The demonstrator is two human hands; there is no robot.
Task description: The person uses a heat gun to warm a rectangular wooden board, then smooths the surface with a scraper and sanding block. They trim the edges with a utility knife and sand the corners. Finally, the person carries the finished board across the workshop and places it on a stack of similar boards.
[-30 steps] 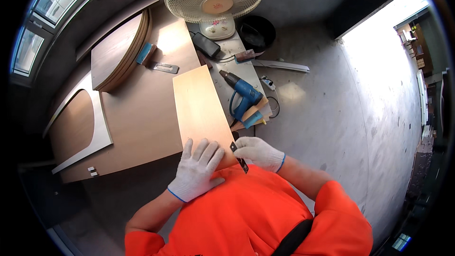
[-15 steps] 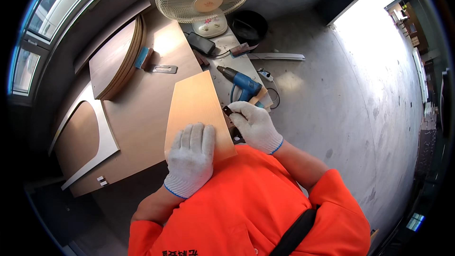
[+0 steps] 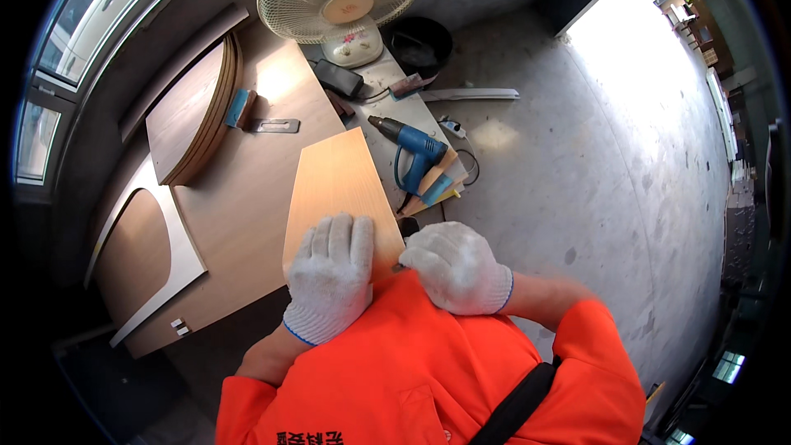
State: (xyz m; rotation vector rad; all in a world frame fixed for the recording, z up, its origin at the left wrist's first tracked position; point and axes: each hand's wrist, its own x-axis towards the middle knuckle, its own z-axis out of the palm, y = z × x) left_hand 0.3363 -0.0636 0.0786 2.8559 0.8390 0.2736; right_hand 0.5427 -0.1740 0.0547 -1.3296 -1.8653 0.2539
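A light wood-coloured panel (image 3: 336, 181) with slanted sides lies at the near right edge of the wooden worktop. My left hand (image 3: 331, 264), in a white knitted glove, rests flat on the panel's near part with its fingers stretched out. At the panel's right edge, close to my orange top, my gloved right hand (image 3: 455, 268) is closed on a small dark tool (image 3: 400, 266). Only the tool's tip shows; the fingers cover the rest, so its kind is unclear.
A blue heat gun (image 3: 416, 148) lies on a narrow side bench beyond my right hand. Behind it stand a fan (image 3: 348, 7) and a black bucket (image 3: 418, 45). Stacked curved boards (image 3: 194, 111), a flat metal plate (image 3: 274, 126) and a white curved frame (image 3: 177, 231) occupy the worktop (image 3: 235, 198).
My right hand has moved along the panel's right edge toward my body, taking the small dark tool with it. My left hand stays on the panel. The view has shifted slightly.
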